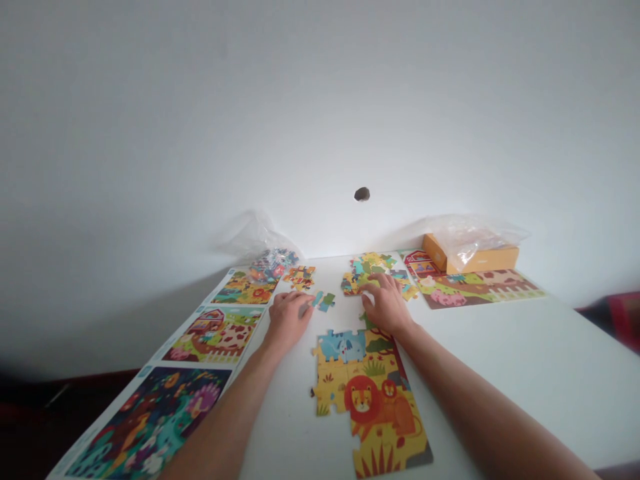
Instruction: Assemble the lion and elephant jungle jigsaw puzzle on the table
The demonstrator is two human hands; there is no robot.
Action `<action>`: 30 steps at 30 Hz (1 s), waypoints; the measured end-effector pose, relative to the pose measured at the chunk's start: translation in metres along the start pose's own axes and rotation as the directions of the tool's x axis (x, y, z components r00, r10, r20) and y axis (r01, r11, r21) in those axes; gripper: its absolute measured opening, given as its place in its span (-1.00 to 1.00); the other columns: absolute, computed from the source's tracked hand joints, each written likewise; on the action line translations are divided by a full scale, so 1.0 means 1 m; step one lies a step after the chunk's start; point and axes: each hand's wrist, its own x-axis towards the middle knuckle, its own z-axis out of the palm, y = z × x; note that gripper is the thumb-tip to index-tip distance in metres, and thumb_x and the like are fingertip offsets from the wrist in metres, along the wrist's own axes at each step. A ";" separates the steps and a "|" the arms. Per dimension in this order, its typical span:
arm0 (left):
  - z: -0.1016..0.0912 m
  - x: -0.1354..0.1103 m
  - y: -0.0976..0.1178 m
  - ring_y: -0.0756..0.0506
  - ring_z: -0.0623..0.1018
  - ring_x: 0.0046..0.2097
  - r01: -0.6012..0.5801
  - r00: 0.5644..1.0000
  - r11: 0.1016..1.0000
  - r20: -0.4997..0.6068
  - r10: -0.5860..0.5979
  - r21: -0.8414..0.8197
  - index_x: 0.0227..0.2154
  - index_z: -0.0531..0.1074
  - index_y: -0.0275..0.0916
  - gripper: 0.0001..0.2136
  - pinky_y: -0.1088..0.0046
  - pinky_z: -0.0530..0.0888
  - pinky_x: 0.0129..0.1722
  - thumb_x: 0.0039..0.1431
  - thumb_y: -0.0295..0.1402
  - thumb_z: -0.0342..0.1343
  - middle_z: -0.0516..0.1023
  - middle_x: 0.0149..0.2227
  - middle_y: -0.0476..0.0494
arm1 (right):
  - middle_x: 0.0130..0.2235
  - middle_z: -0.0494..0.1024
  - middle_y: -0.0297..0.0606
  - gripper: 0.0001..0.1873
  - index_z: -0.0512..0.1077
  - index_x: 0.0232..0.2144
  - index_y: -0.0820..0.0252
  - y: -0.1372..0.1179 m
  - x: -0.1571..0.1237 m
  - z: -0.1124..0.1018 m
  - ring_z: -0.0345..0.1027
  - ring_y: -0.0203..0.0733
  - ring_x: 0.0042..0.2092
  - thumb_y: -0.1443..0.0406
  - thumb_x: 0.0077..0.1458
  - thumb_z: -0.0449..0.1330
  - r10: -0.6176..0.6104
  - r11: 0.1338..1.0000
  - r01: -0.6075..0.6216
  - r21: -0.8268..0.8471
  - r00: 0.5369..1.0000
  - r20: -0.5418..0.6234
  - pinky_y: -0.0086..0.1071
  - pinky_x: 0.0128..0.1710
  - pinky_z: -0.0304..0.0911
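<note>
Lying on the desk point(505, 373) by the left hand point(291, 318), small puzzle pieces point(327, 302) look light and stiff, best pinched at their edges; whether that hand, or the right hand point(387, 305) at the loose pile point(371, 263), grips any cannot be told.

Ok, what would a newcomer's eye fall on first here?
Most likely the partly joined lion puzzle, front and centre on the white table. Beyond it, the right hand is at a colourful cluster of puzzle pieces. Back right, an orange box bears a clear plastic bag.
</note>
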 end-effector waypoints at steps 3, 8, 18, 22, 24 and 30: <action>0.000 -0.002 0.005 -0.26 0.43 0.05 -0.051 0.998 0.998 0.026 0.050 0.041 -0.14 0.60 0.00 -0.76 0.09 0.33 0.09 0.16 -0.17 0.18 0.54 0.05 -0.10 | 0.00 0.42 -0.14 -0.70 0.58 -0.15 0.02 -0.002 -0.001 -0.002 0.19 0.05 0.09 0.37 0.13 0.13 -0.067 0.997 0.067 0.045 0.998 0.008 0.00 0.14 0.05; 0.001 -0.002 0.008 -0.25 0.45 0.06 -0.077 0.996 0.996 0.054 0.075 0.039 -0.23 0.61 0.00 -0.78 0.11 0.33 0.10 0.06 -0.11 0.27 0.57 0.04 -0.03 | -0.04 0.44 -0.16 -0.66 0.58 -0.15 0.02 -0.004 -0.002 -0.003 0.20 0.04 0.05 0.41 0.07 0.14 -0.139 0.987 0.136 0.085 0.990 0.028 0.02 0.15 0.03; -0.004 0.002 0.002 -0.20 0.53 0.03 -0.109 0.990 0.980 0.074 0.122 -0.164 -0.18 0.55 -0.13 -0.77 0.14 0.43 0.12 0.05 -0.35 0.26 0.60 -0.04 -0.11 | -0.08 0.48 -0.17 -0.69 0.57 -0.17 0.06 -0.002 -0.003 -0.002 0.23 0.02 0.00 0.39 0.07 0.15 -0.144 0.983 0.138 0.117 0.989 0.042 -0.02 0.11 0.06; -0.004 0.001 0.002 -0.18 0.49 0.09 -0.150 0.983 0.963 0.074 0.171 -0.225 -0.09 0.52 -0.14 -0.70 0.14 0.40 0.17 0.07 -0.41 0.22 0.54 0.03 -0.14 | -0.09 0.49 -0.17 -0.70 0.57 -0.18 0.06 -0.001 -0.004 -0.002 0.24 0.01 0.00 0.39 0.07 0.15 -0.143 0.983 0.136 0.122 0.989 0.049 -0.02 0.10 0.05; -0.005 0.000 0.003 -0.18 0.47 0.13 -0.166 0.979 0.957 0.077 0.189 -0.238 -0.05 0.50 -0.13 -0.67 0.13 0.38 0.20 0.09 -0.44 0.20 0.51 0.07 -0.14 | -0.09 0.50 -0.18 -0.70 0.57 -0.17 0.06 -0.001 -0.004 -0.002 0.25 0.00 0.00 0.39 0.06 0.16 -0.143 0.983 0.135 0.124 0.988 0.057 -0.03 0.10 0.06; -0.007 -0.001 0.008 -0.16 0.42 0.18 -0.207 0.968 0.942 0.083 0.236 -0.263 -0.01 0.46 -0.11 -0.65 0.14 0.35 0.25 0.13 -0.49 0.15 0.48 0.11 -0.13 | -0.10 0.58 -0.24 -0.72 0.54 -0.12 0.05 -0.003 -0.003 -0.002 0.34 -0.07 -0.04 0.37 0.16 0.13 -0.152 0.969 0.130 0.212 0.984 0.093 -0.10 0.09 0.09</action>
